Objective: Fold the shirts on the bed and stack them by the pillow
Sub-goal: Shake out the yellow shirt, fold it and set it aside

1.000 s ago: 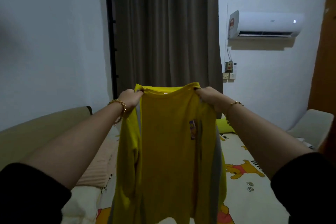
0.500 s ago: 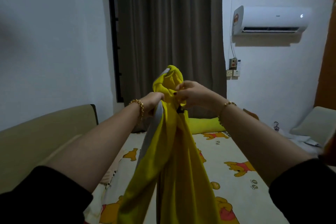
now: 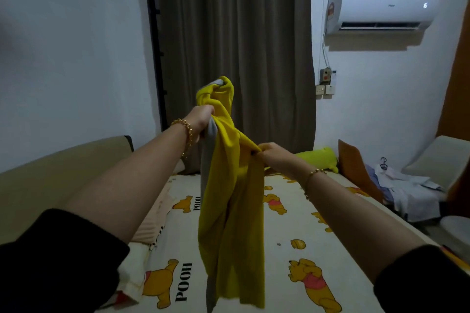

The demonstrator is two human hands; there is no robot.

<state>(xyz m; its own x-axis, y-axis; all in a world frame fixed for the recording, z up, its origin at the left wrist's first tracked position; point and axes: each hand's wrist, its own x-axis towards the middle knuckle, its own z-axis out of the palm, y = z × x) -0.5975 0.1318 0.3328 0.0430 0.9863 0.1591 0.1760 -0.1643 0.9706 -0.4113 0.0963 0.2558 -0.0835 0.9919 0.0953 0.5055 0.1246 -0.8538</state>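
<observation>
Hanging in mid-air above a bed (image 3: 292,231), a yellow shirt (image 3: 229,198) with a grey side panel droops in one long, bunched column. Its lower end dangles over the cartoon-bear sheet. The left hand (image 3: 203,119) is clenched around the gathered top of the shirt, and a knot of cloth pokes up above the fist. The right hand (image 3: 267,154), lower and to the right, pinches a fold at the shirt's edge between thumb and fingers. Both arms reach forward, each wrist wearing a gold bracelet.

The shirt looks light, soft and entirely limp. It collapses on itself wherever it is not held, so it probably will not keep any shape in the air. It would likely handle best taken by the two shoulder seams or the collar, spread wide, then laid flat on the sheet for folding. No folded shirts show on the bed, so the task seems to be at an early stage.

A ribbed peach pillow (image 3: 155,213) lies along the bed's left edge, and a green cushion (image 3: 319,157) sits at the far end. Beyond are a dark curtain (image 3: 234,33) and a wall air conditioner (image 3: 381,11). A heap of clothes (image 3: 407,190) lies to the right of the bed.
</observation>
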